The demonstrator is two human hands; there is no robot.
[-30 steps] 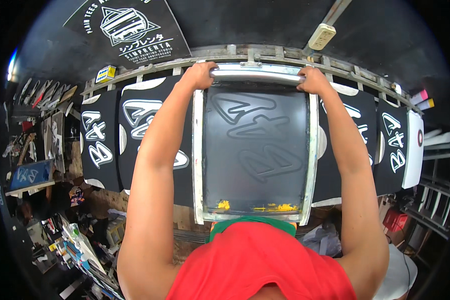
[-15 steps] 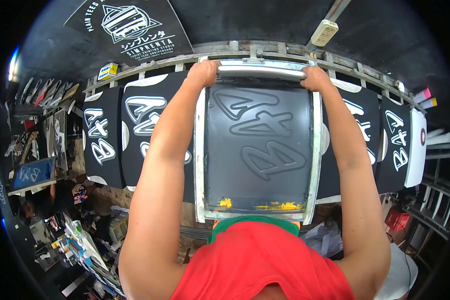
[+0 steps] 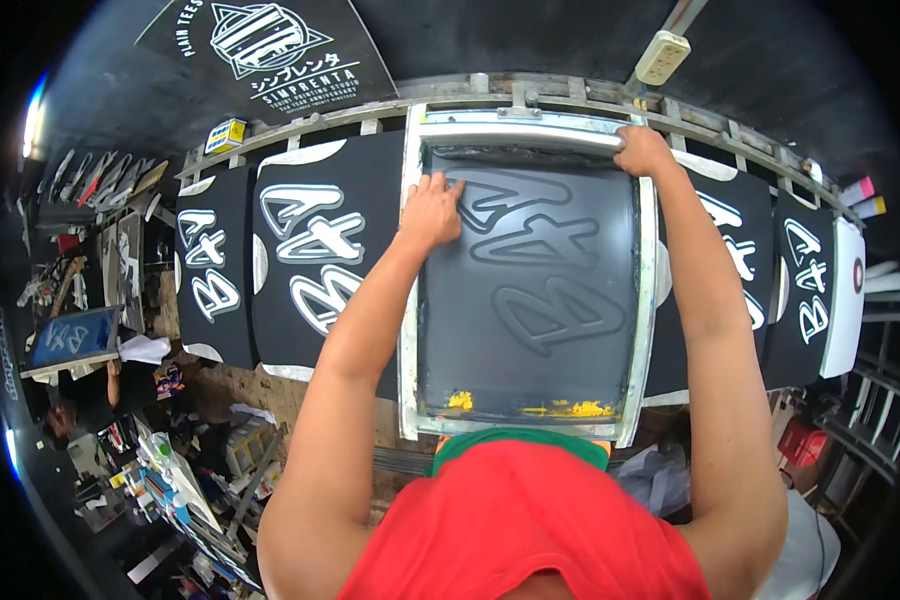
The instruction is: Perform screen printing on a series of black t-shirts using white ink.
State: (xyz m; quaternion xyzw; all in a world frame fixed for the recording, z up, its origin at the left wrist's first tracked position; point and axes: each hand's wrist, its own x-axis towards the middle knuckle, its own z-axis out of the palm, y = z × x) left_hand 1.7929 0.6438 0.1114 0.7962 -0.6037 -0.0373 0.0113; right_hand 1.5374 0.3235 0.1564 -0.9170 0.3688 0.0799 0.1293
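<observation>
In front of me lies a screen printing frame (image 3: 410,340), its dark grey mesh (image 3: 555,345) marked with raised-looking outlined lettering. A silver squeegee (image 3: 530,130) spans the frame's far end. My right hand (image 3: 644,152) is closed around the squeegee's right end. My left hand (image 3: 432,212) is over the frame's left side, near the mesh's upper left corner; its fingers are apart and hold nothing, and one points toward the lettering. Whether its fingertips touch the mesh is hard to see. Yellow smears (image 3: 582,409) mark the near edge of the mesh.
Black fabric panels (image 3: 355,165) with white lettering lie on both sides of the frame. A metal rail (image 3: 315,122) runs behind them, with a small yellow-and-white box (image 3: 226,136) on it. A power outlet (image 3: 662,58) hangs above. At left, another person's arm (image 3: 114,385) is below a blue screen (image 3: 70,340).
My left hand has let go of the squeegee's left end and moved nearer, onto the frame's left side. My right hand still grips the right end. At left, a white cloth appears beside the blue screen.
</observation>
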